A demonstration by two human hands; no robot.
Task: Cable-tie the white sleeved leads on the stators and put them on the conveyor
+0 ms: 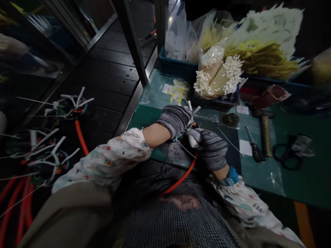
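The gloved left hand [174, 120] holds a clenched grip on the end of an orange cable [184, 174], where thin wires and white prongs bunch, just over the green surface [155, 93]. The gloved right hand [211, 150] grips a white-handled tool [193, 135] against that cable end.

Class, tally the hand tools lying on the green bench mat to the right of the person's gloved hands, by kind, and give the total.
Hammer: 1
Screwdriver: 1
Scissors: 1
Total: 3
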